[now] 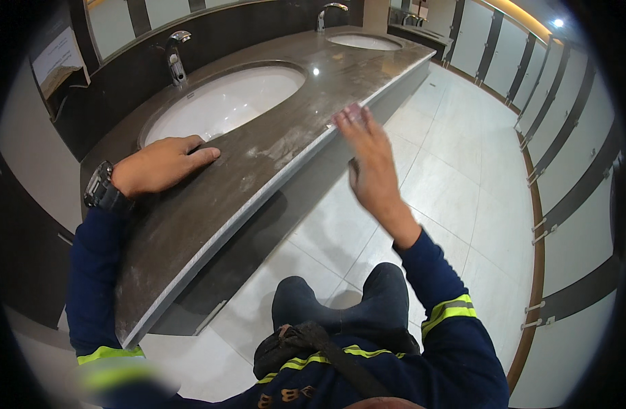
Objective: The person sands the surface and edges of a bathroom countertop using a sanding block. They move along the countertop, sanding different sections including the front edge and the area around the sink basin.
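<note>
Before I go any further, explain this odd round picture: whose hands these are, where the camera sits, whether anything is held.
There is no machine here, just one person's bare hands. A wide fisheye camera worn on the head looks down, so straight edges bend near the rim. The left hand, with a black watch at its wrist, rests on a brown counter beside the nearer white basin. The right hand reaches to the counter's front edge. Pale smudges mark the surface between them. I see nothing held, though the left palm is hidden and the right fingertips are blurred.
</note>
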